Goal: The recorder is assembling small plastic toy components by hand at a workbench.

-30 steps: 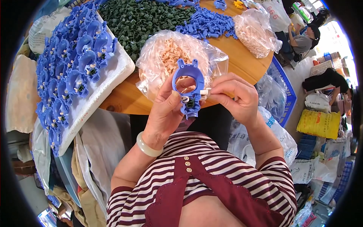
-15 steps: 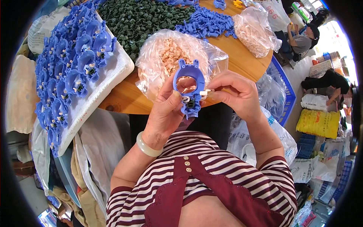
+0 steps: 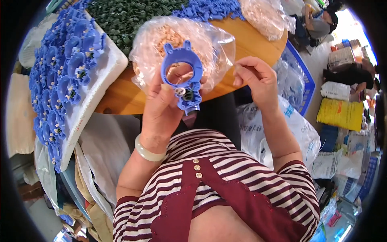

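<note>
My left hand point(image 3: 159, 107) is closed around the lower left of a blue plastic ring-shaped housing point(image 3: 183, 54) with two small lugs on top. Below its round opening sit a small whitish piece point(image 3: 180, 92) and a dark green piece point(image 3: 188, 95). To the right, my right hand point(image 3: 258, 80) is raised apart from the housing, thumb and fingers drawn together. Whether a small piece is between those fingertips cannot be made out. Behind the housing, a clear plastic bag point(image 3: 221, 46) of small peach-coloured pieces point(image 3: 169, 36) lies on the wooden table point(image 3: 258, 46).
At left, a white foam board point(image 3: 95, 92) carries many blue housings point(image 3: 76, 64). Piles of dark green pieces point(image 3: 133, 20) and blue pieces point(image 3: 209, 10) lie at the far side, near another peach-filled bag point(image 3: 266, 20). A blue crate point(image 3: 309, 86) stands right; other people work beyond.
My right hand has drawn away from the housing to the right, off the whitish piece it pinched at the housing's edge. My left hand and the housing appear slightly farther left.
</note>
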The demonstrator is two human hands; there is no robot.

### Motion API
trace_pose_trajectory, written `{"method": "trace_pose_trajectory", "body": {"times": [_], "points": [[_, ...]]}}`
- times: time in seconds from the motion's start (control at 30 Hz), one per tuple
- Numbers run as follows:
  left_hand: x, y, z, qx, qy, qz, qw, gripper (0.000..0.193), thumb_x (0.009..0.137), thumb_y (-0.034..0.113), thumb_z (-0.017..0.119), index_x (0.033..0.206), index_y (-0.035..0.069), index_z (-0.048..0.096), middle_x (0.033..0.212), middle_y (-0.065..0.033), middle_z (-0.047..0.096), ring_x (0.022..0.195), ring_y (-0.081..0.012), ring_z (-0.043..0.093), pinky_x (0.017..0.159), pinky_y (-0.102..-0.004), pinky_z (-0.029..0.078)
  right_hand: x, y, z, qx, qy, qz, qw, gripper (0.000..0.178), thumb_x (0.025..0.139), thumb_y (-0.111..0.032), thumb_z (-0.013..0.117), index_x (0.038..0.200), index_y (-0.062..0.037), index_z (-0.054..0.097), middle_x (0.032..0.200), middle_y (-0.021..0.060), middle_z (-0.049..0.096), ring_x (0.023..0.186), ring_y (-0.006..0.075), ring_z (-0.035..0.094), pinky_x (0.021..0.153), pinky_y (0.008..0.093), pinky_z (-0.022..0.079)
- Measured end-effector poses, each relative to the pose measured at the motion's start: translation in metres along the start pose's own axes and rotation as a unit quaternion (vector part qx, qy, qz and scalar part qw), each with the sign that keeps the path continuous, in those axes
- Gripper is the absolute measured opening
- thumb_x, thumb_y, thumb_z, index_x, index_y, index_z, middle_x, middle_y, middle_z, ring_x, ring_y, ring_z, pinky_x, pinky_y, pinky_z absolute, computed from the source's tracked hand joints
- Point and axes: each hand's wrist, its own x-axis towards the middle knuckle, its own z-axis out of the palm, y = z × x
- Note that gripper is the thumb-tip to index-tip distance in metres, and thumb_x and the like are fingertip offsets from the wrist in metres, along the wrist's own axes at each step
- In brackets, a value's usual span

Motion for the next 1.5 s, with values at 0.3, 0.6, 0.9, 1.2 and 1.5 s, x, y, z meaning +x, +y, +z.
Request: {"method": "trace_pose_trajectory", "body": {"times": [0.3, 0.6, 0.9, 1.2, 1.5], "points": [[-0.015, 0.003, 0.005, 0.049, 0.017, 0.003, 0.999, 0.06, 0.082, 0.038, 0.065, 0.124, 0.001, 0.044, 0.116, -0.0137, 0.055, 0.101, -0.0313, 0.058, 0.077, -0.042, 0.053, 0.069, 0.012, -0.124, -0.209, 0.244, -0.127, 0.938, 0.013, 0.087, -0.005, 0.056, 0.095, 0.0027, 0.062, 0.078, 0.0044, 0.061, 0.067, 0.0093, 0.058, 0.063, 0.0216, 0.046], [-0.021, 0.002, 0.013, 0.068, 0.057, 0.043, 0.995, 0.064, 0.081, 0.038, 0.066, 0.128, 0.003, 0.039, 0.119, -0.0129, 0.053, 0.101, -0.033, 0.058, 0.073, -0.0411, 0.054, 0.223, 0.073, -0.212, -0.529, -0.087, -0.011, 0.844, 0.026, 0.084, -0.028, 0.06, 0.1, -0.0087, 0.066, 0.089, 0.0098, 0.067, 0.079, 0.0203, 0.064, 0.077, 0.0305, 0.049], [-0.028, 0.011, 0.009, 0.067, 0.025, 0.062, 0.996, 0.057, 0.09, 0.043, 0.049, 0.135, 0.011, 0.036, 0.126, -0.0141, 0.048, 0.11, -0.0316, 0.052, 0.083, -0.0415, 0.05, 0.267, 0.103, -0.213, -0.833, -0.018, -0.097, 0.545, 0.014, 0.066, -0.022, 0.065, 0.073, -0.0103, 0.068, 0.07, 0.0085, 0.064, 0.065, 0.0225, 0.062, 0.059, 0.0357, 0.05], [-0.04, 0.006, 0.019, 0.062, -0.007, 0.049, 0.997, 0.054, 0.09, 0.043, 0.048, 0.134, 0.012, 0.038, 0.126, -0.0133, 0.048, 0.11, -0.0333, 0.051, 0.086, -0.043, 0.047, 0.214, 0.078, -0.225, -0.192, -0.016, -0.116, 0.974, 0.02, 0.068, -0.014, 0.065, 0.084, -0.0024, 0.069, 0.072, 0.0138, 0.066, 0.062, 0.0199, 0.064, 0.058, 0.0327, 0.05], [-0.042, 0.0, 0.029, 0.056, 0.012, 0.063, 0.996, 0.055, 0.089, 0.041, 0.052, 0.132, 0.01, 0.039, 0.123, -0.0127, 0.051, 0.108, -0.0348, 0.054, 0.083, -0.0446, 0.049, 0.191, 0.036, -0.221, -0.246, 0.224, -0.296, 0.896, 0.028, 0.081, -0.024, 0.061, 0.102, -0.0061, 0.066, 0.101, 0.0184, 0.064, 0.074, 0.0284, 0.064, 0.071, 0.0396, 0.051]]}}
